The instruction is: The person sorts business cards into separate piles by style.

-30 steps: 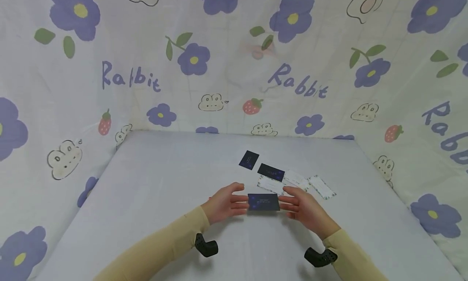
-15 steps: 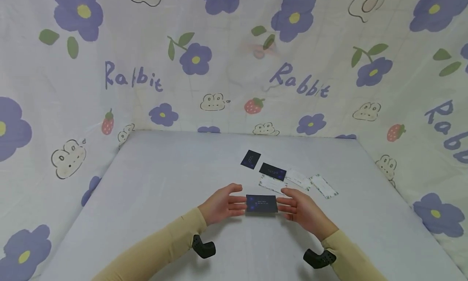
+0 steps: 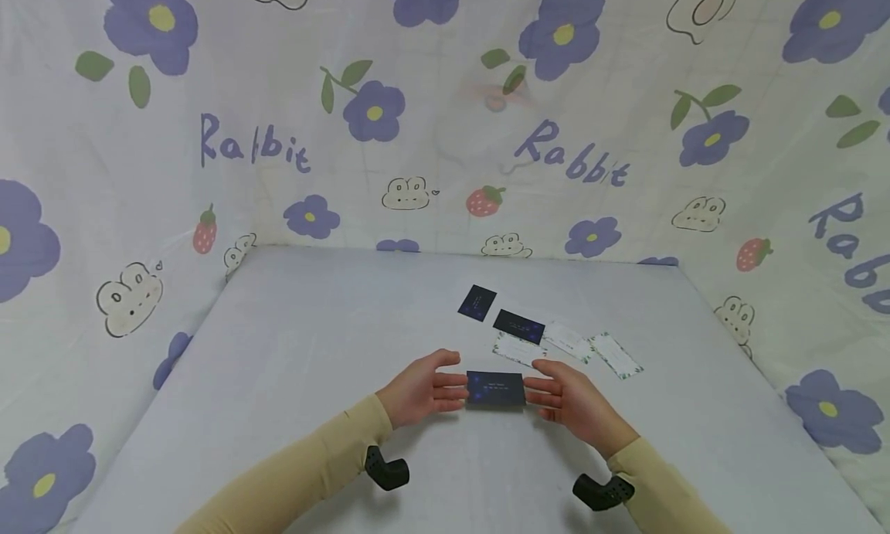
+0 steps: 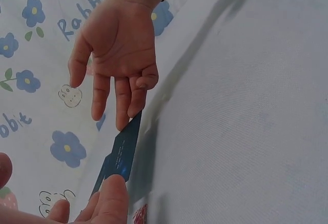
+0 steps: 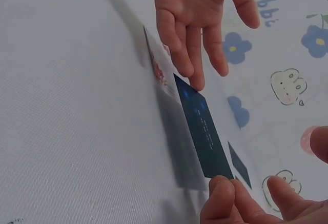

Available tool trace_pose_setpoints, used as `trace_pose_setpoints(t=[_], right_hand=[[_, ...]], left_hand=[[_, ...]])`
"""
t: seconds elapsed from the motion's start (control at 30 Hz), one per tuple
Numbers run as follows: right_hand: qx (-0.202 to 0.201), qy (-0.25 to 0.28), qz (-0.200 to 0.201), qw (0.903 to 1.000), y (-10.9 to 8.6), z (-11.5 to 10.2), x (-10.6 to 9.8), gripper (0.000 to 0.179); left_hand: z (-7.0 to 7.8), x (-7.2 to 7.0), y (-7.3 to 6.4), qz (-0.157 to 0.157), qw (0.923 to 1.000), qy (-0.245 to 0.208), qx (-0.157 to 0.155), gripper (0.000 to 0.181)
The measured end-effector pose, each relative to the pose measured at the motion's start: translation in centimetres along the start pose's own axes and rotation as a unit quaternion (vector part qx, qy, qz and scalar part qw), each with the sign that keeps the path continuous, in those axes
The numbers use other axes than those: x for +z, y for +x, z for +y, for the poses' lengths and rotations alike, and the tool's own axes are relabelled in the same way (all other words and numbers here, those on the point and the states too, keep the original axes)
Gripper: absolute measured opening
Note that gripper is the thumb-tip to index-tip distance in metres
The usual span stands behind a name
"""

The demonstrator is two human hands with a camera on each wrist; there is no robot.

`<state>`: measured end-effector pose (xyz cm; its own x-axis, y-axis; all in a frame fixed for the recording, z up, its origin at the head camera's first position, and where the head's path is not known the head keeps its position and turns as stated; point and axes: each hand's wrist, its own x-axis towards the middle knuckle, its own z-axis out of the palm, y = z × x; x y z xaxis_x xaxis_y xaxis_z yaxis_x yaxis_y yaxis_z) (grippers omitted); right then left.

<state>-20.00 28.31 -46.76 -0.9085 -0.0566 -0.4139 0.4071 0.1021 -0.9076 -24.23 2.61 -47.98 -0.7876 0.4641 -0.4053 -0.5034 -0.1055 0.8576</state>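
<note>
A dark business card with blue spots [image 3: 495, 390] is held level just above the white table, its shadow showing below. My left hand [image 3: 420, 387] touches its left short edge with nearly straight fingertips. On the opposite short edge rest the fingertips of my right hand [image 3: 582, 403], so the card spans the gap between both hands. Both thumbs stay off it. The right wrist view shows the card [image 5: 200, 126] thin and tilted in perspective. A white card with red flowers [image 5: 160, 70] lies under the left hand, hidden from the head view.
Beyond the hands lie two dark cards, one farther back [image 3: 477, 303] and one nearer [image 3: 518, 327]. Several white cards with leafy borders lie beside them, including the rightmost one [image 3: 616, 355]. A printed curtain [image 3: 431, 147] stands behind the table [image 3: 313, 310].
The dark card and both hands have drifted slightly left and nearer to me. The hold at both ends looks the same. The cards on the table stay in place.
</note>
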Motion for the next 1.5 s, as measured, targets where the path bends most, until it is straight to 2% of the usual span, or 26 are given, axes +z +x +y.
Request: trace_pose_setpoints(t=[0.37,0.97,1.5], right_hand=[[0.011,0.014,0.009,0.9998,0.32,0.24,0.17,0.067],[0.007,0.004,0.008,0.9999,0.5,0.72,0.12,0.063],[0.005,0.003,0.009,0.9999,0.54,0.95,0.21,0.064]], left_hand=[[-0.51,-0.15,0.65,0.006,0.9999,0.008,-0.002,0.062],[-0.77,0.02,0.79,0.013,0.9998,0.006,-0.016,0.06],[-0.99,-0.05,0.65,0.012,0.9998,0.001,-0.014,0.06]])
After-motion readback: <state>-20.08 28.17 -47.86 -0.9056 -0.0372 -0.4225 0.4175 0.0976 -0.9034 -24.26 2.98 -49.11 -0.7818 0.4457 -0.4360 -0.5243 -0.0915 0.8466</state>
